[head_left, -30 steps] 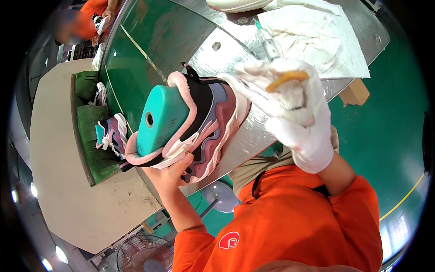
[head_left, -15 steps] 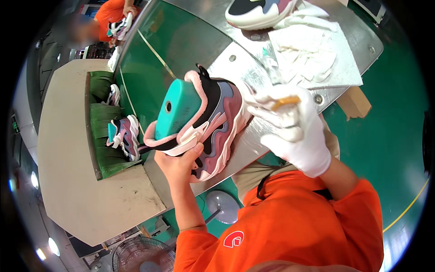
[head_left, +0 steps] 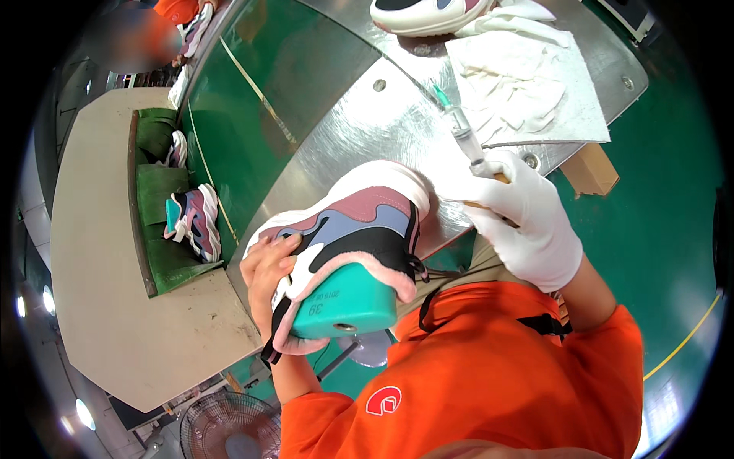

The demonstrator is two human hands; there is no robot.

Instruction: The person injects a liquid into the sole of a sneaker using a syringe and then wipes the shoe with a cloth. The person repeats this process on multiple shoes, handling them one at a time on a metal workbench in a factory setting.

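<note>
My bare left hand [head_left: 267, 275] grips a sneaker [head_left: 359, 222] by its upper, with the fingers spread over the side. The sneaker is pink, mauve, blue-grey and black with a white sole, and a teal shoe last [head_left: 352, 302] fills its opening. The heel points toward my body. My right hand [head_left: 527, 222], in a white glove, is closed round a clear syringe [head_left: 465, 136] with a green needle tip that points away from me. An amber, stick-like piece [head_left: 501, 177] shows between the gloved fingers; its ends are hidden.
A metal worktop [head_left: 344, 145] lies under my hands, beside a green conveyor belt [head_left: 252, 84]. White cloths [head_left: 520, 84] rest on a pad at the far right, next to another sneaker [head_left: 432, 17]. More sneakers [head_left: 199, 222] sit at left. A person [head_left: 180, 11] works beyond, and a fan [head_left: 229, 428] stands below.
The sneaker has been turned, so its heel and the teal last now face me and its outer side shows. My right hand has moved slightly nearer me, with the syringe now clearly visible.
</note>
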